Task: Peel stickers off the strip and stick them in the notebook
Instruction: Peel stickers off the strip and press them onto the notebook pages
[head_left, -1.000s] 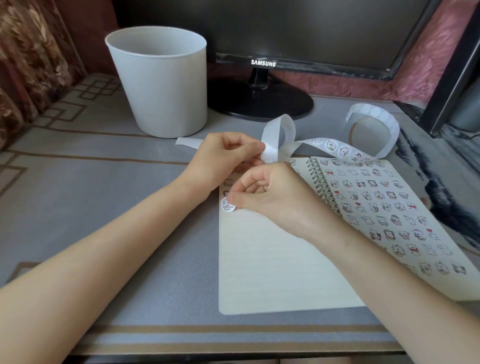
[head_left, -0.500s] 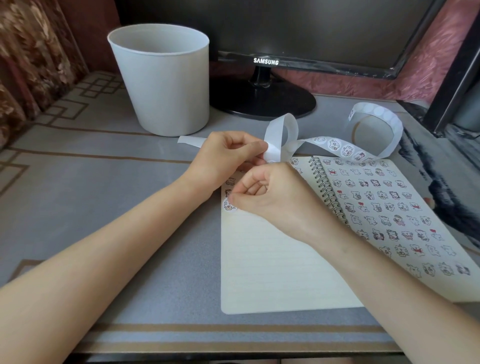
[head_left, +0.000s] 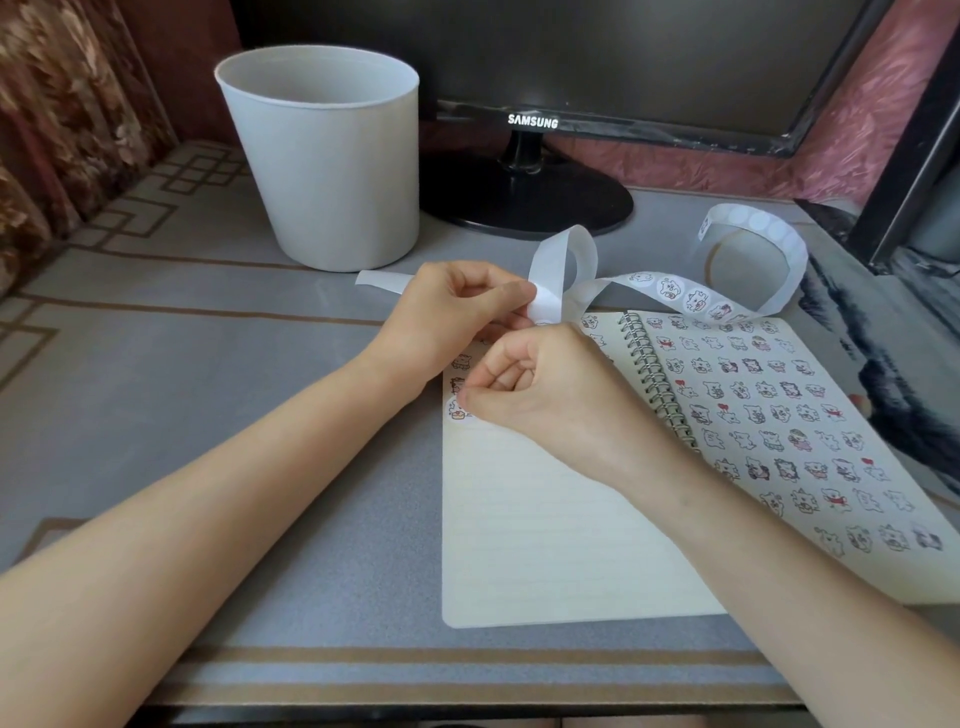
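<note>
An open spiral notebook (head_left: 561, 545) lies on the table; its right page is filled with small cartoon stickers and its left page carries a short column of them at the upper left. My left hand (head_left: 452, 312) pinches the white backing strip (head_left: 550, 291), which loops and curls away to the right with several round stickers on it. My right hand (head_left: 540, 389), fingers curled, presses a round sticker (head_left: 456, 410) with thumb and forefinger onto the left page's left edge, below the other stickers there.
A white plastic bin (head_left: 327, 166) stands at the back left. A Samsung monitor on a round black stand (head_left: 524, 202) fills the back. Patterned curtain hangs at left. The table's front edge (head_left: 467, 696) runs close below my forearms.
My right hand has lowered the round sticker from just off the page edge onto the left page. The left hand keeps its hold on the strip.
</note>
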